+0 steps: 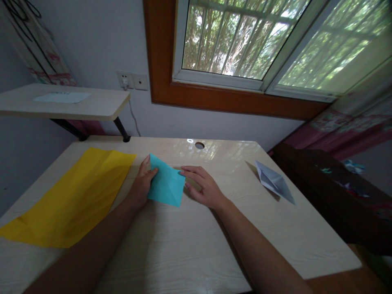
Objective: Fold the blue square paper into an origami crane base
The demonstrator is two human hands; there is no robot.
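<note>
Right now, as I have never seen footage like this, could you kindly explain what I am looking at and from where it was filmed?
There is no machine here: a person works with two bare hands, and the single picture comes from a camera worn on the head, looking forward and down. The surface is a pale wooden desk under a window. The left hand grips the left edge of a folded turquoise paper, while the right hand touches its right corner with its fingertips. A large yellow sheet lies flat to the left, and a folded white paper sits apart to the right.
</note>
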